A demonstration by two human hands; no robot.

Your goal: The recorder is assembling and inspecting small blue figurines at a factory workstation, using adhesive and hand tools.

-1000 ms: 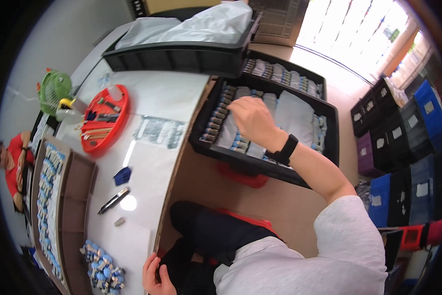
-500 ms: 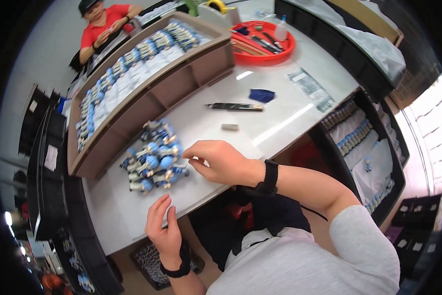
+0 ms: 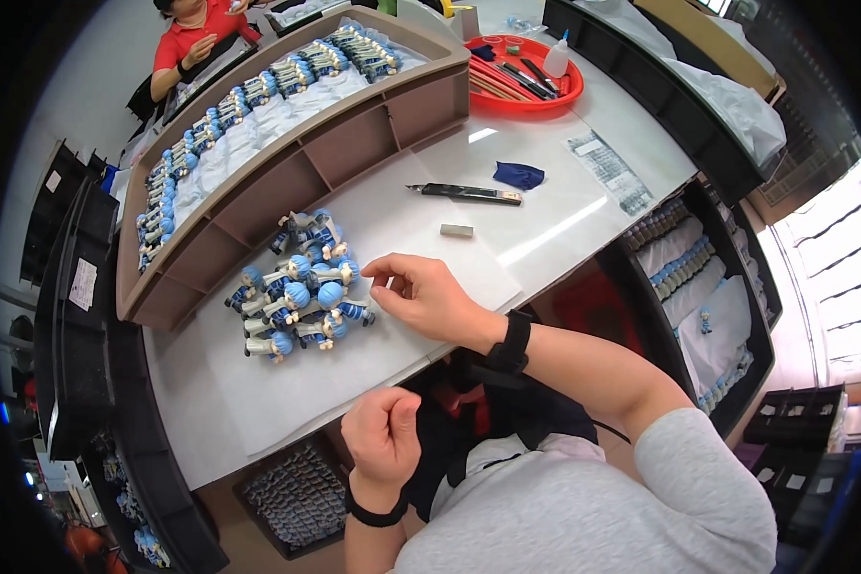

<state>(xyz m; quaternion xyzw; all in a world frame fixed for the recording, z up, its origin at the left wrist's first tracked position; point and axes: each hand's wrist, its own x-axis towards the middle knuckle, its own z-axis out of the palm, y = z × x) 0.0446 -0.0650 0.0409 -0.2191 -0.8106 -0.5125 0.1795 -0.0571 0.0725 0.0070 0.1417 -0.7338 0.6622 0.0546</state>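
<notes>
A cluster of small figurines (image 3: 296, 293) with blue hair and blue-and-white clothes lies heaped on white sheets on the table. My right hand (image 3: 416, 295) hovers just right of them, fingers bent and thumb apart from the forefinger, with nothing visible between. At the table's front edge, nearer my body, my left hand (image 3: 382, 435) is curled into a loose fist, apart from the figurines; no object shows in it. Beyond the right hand lie a small grey block (image 3: 457, 231), a black-handled cutter knife (image 3: 467, 194) and a dark blue cloth scrap (image 3: 518, 175).
A brown tray (image 3: 301, 182) with rows of similar figurines borders the table's far left. A red round tray (image 3: 521, 101) holds tools and a squeeze bottle (image 3: 557, 57). Black crates (image 3: 727, 316) of figurines stand at right. Across the table sits a person in red (image 3: 189, 40).
My left hand has moved right and curled from spread fingers into a loose fist. My right hand stays beside the figurines, fingers still bent. The view has shifted slightly.
</notes>
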